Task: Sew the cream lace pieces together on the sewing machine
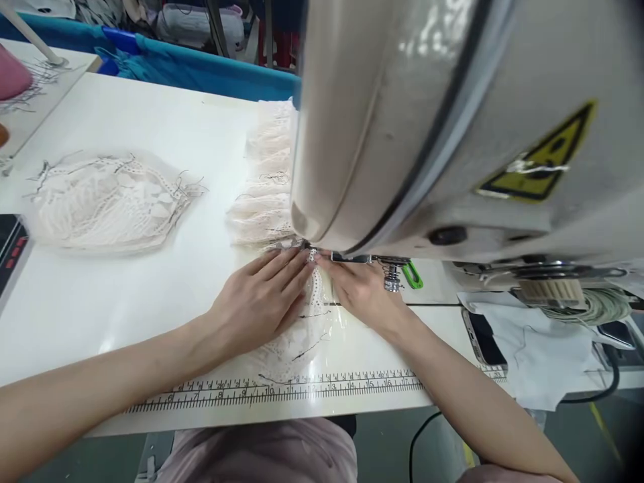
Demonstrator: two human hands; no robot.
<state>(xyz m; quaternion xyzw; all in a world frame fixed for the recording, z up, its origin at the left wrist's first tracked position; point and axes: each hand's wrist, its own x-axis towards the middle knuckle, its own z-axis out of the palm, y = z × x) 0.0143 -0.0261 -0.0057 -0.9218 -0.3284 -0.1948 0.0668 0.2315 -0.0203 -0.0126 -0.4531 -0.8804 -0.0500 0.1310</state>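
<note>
My left hand [266, 292] lies flat on a cream lace piece [296, 342], its fingers stretched toward the needle area of a sewing machine [392, 134]. From the other side, my right hand [365, 292] reaches in under the machine head, fingertips closed at the edge of the lace next to the left fingertips. Part of the right fingers is hidden by the machine head. Behind the needle area, a gathered strip of the same lace [269, 174] runs away across the table. Loose dark thread ends trail from the fabric near me.
Another bundle of lace [108, 204] lies at the left. A printed ruler [302, 388] follows the table's front edge. A phone [484, 339], white cloth [543, 355] and coiled cord [594, 307] are at the right. A green clip-like item [412, 275] sits by the machine.
</note>
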